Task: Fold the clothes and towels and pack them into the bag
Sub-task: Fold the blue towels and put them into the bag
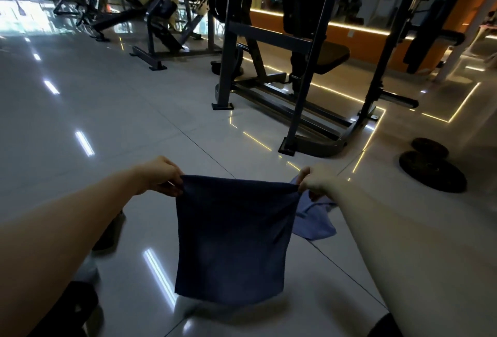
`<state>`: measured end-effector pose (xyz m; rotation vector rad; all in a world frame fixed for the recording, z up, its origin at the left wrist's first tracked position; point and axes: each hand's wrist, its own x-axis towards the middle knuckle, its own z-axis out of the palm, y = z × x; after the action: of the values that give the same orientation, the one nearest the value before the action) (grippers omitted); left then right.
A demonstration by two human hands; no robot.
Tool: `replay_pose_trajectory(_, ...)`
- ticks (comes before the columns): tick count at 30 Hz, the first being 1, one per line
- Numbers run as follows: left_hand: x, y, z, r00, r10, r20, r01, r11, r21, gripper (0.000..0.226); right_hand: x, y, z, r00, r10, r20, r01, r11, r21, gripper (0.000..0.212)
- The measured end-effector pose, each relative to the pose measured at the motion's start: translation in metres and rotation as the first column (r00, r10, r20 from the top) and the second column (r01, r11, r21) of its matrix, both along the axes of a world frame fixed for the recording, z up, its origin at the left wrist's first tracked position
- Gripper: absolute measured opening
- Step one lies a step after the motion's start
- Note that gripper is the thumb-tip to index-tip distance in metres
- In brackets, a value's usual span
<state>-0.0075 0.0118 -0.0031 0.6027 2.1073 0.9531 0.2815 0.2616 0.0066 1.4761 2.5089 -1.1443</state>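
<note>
Up front, a dark blue towel hangs in the air between the two hands, above the pale tiled floor. It looks doubled over: its top edge is a smooth rounded fold, stretched nearly straight from hand to hand with a slight sag in the middle. The cloth falls in a near-square panel, with a few soft creases running down from the right corner, and its lower edge hangs clear of the tiles. The left hand pinches the top left corner between thumb and curled fingers. The right hand pinches the top right corner the same way.

Just behind the right corner, a light blue cloth lies crumpled on the floor. The hanging towel and the right forearm cover much of it, so its full shape cannot be told. Both forearms are cut off by the lower frame edges. At the lower left, dark shapes and something white beside them are too blurred and shadowed to identify. Farther off stand a dark metal rack and, to the right, two weight plates lying flat on the floor.
</note>
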Motion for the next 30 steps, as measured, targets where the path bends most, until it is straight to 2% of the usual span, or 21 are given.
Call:
replay_pose_trajectory(4, -0.008, -0.005, 0.002, 0.994, 0.103, -0.021, -0.099, 0.986, 0.136, 0.011, -0.009, -0.002, -0.001, 0.994, -0.017, -0.108, 0.030, 0.992, 0.119, 0.015)
replay_pose_trajectory(7, -0.008, -0.013, 0.005, 0.995, 0.095, -0.013, -0.090, 0.973, 0.210, 0.005, -0.005, -0.008, -0.002, 0.990, 0.012, -0.138, 0.010, 0.988, 0.154, 0.014)
replay_pose_trajectory(10, -0.002, -0.028, -0.007, 0.998, 0.055, -0.036, -0.049, 0.986, 0.158, 0.008, 0.003, -0.022, -0.013, 0.993, 0.032, -0.114, -0.013, 0.986, 0.166, 0.016)
replay_pose_trajectory(14, 0.022, -0.055, -0.049, 0.996, -0.018, -0.092, 0.018, 1.000, -0.007, 0.012, 0.028, -0.057, -0.055, 0.997, 0.036, -0.071, -0.027, 0.992, 0.122, 0.018)
replay_pose_trajectory(18, 0.070, -0.092, -0.119, 0.999, -0.042, 0.011, 0.043, 0.994, -0.100, 0.020, 0.072, -0.097, -0.124, 0.994, 0.028, 0.105, -0.027, 1.000, -0.014, 0.020)
replay_pose_trajectory(21, 0.101, -0.124, -0.169, 0.983, -0.133, 0.129, 0.163, 0.951, -0.261, 0.022, 0.109, -0.124, -0.161, 0.972, 0.068, 0.227, -0.035, 0.989, -0.146, 0.018)
replay_pose_trajectory(24, 0.122, -0.146, -0.193, 0.904, -0.321, 0.281, 0.417, 0.807, -0.419, 0.019, 0.142, -0.144, -0.180, 0.920, 0.180, 0.348, -0.050, 0.934, -0.353, 0.013)
replay_pose_trajectory(27, 0.134, -0.154, -0.203, 0.825, -0.381, 0.418, 0.558, 0.666, -0.495, 0.020, 0.164, -0.150, -0.185, 0.847, 0.324, 0.422, -0.024, 0.816, -0.578, 0.019)
replay_pose_trajectory(30, 0.136, -0.153, -0.208, 0.810, -0.399, 0.430, 0.583, 0.627, -0.517, 0.020, 0.171, -0.145, -0.191, 0.845, 0.318, 0.431, 0.000, 0.805, -0.594, 0.021)
